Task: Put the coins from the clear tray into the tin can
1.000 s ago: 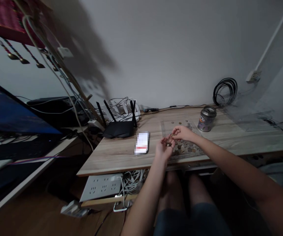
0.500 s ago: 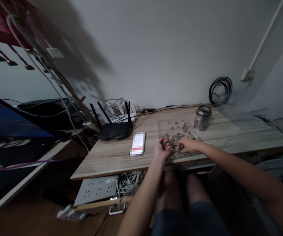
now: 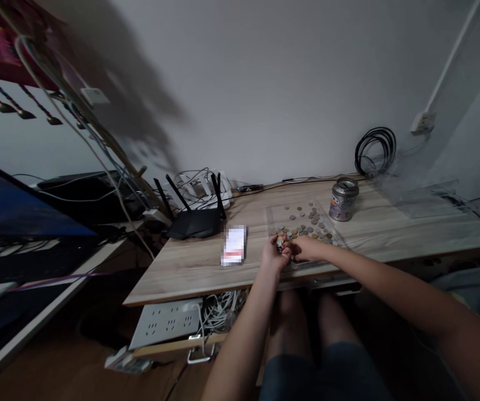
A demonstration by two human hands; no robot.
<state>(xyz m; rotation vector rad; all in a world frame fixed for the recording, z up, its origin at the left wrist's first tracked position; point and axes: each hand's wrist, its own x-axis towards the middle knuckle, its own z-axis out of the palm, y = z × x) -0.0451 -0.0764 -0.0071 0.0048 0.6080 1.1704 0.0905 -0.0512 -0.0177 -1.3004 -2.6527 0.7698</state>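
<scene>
Together, both hands (left [image 3: 274,253], right [image 3: 307,248]) pinch coins [image 3: 302,223].

One head-worn view, looking forward and down over the tabletop [image 3: 190,262], wall beyond, everything at arm's reach

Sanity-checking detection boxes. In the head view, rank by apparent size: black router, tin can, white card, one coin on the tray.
1. black router, antennas included.
2. white card and tin can: they look about alike, and the card lies nearer the camera, so I won't rank them.
3. a single coin, by far the smallest.
</scene>
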